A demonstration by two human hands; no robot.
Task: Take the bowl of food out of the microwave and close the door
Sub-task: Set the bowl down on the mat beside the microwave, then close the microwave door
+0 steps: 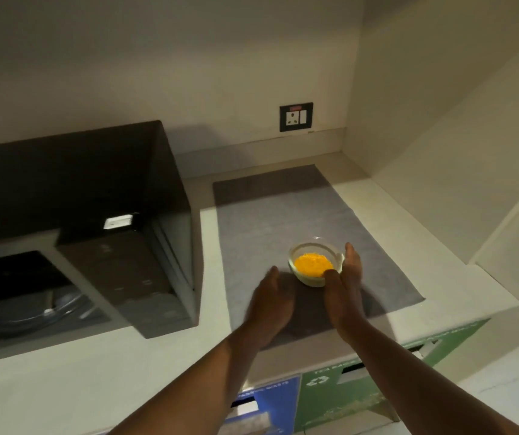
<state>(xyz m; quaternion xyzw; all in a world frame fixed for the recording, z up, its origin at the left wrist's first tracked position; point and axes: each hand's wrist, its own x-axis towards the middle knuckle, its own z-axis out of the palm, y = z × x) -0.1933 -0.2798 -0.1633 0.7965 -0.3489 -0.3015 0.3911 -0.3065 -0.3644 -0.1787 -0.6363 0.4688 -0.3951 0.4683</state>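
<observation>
A small glass bowl (312, 247) with yellow food (313, 264) stands on a grey mat (283, 211) on the counter, to the right of the microwave. My right hand (347, 281) wraps the bowl's right side, thumb at its near rim. My left hand (270, 298) hovers open just left of the bowl, not touching it, and looks blurred. The dark microwave (79, 183) sits at the left. Its cavity is exposed, showing the glass turntable (32, 306); its door is out of view.
The pale counter (126, 372) runs along the front, ending at a wall corner on the right. A wall socket (296, 117) sits behind the mat. Below the counter edge stand a blue bin (264, 400) and a green bin (340, 387).
</observation>
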